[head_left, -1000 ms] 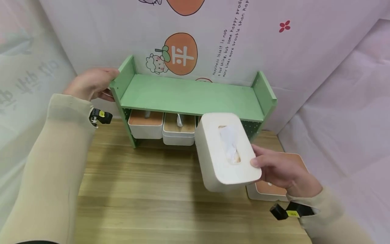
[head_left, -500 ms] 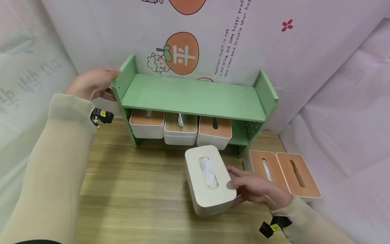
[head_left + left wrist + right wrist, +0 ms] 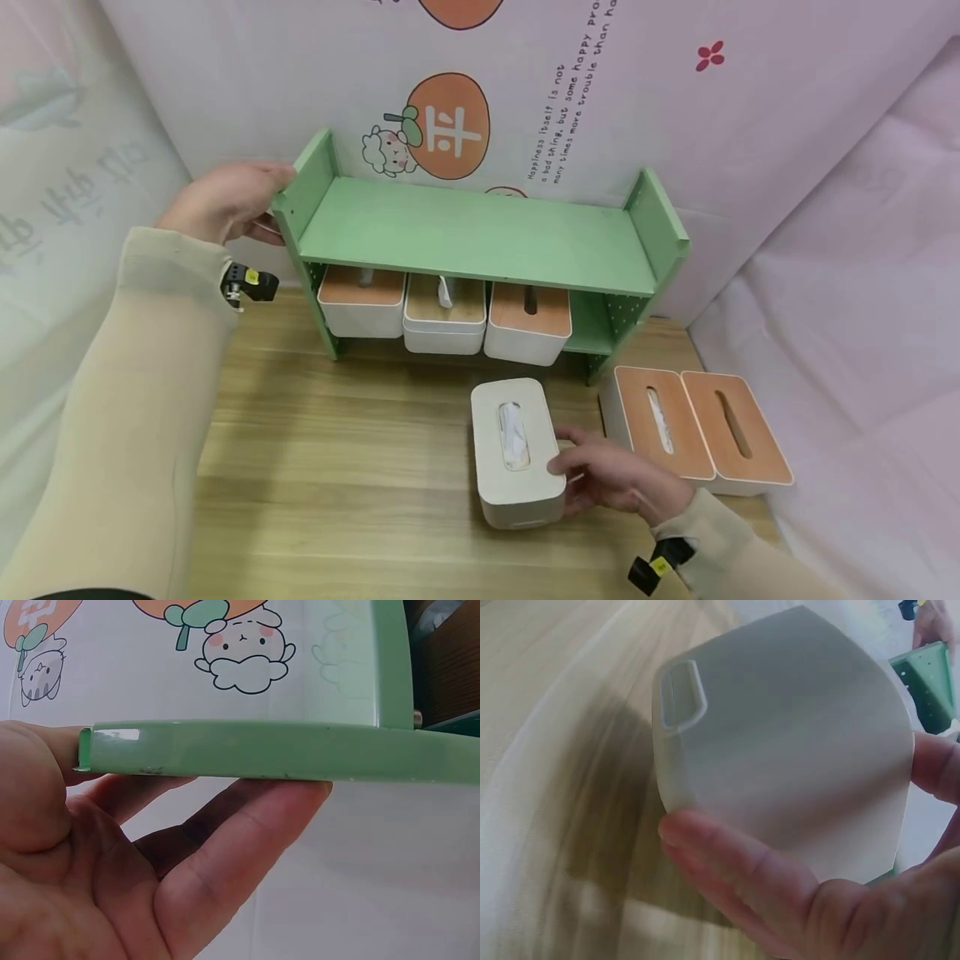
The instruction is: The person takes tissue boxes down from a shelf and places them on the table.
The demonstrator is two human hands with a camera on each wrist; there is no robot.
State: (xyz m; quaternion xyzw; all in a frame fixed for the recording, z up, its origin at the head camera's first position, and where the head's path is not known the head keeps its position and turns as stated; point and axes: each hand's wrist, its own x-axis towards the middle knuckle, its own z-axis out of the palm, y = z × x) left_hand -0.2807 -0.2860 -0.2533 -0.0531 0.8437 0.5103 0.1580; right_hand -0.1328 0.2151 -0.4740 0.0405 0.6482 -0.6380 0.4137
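In the head view my left hand holds the upper left side panel of a green shelf. The left wrist view has that green panel between thumb and fingers, the fingers lying along its outer face. My right hand grips the near right end of a cream tissue box, thumb on its top and fingers at its side. White tissue shows in the box's oval slot. From the right wrist, the tissue box appears tilted over the wood surface and its shadow; whether it touches is hard to tell.
Under the shelf board sit three white tissue boxes with wood-toned lids, the middle one having tissue poking out. Two more lidded tissue boxes stand side by side at the right. Printed cloth surrounds the wooden tabletop.
My right hand has brought the cream tissue box down and toward me, away from the shelf, uncovering the third box under the board and the pair at right. My left hand stays put.
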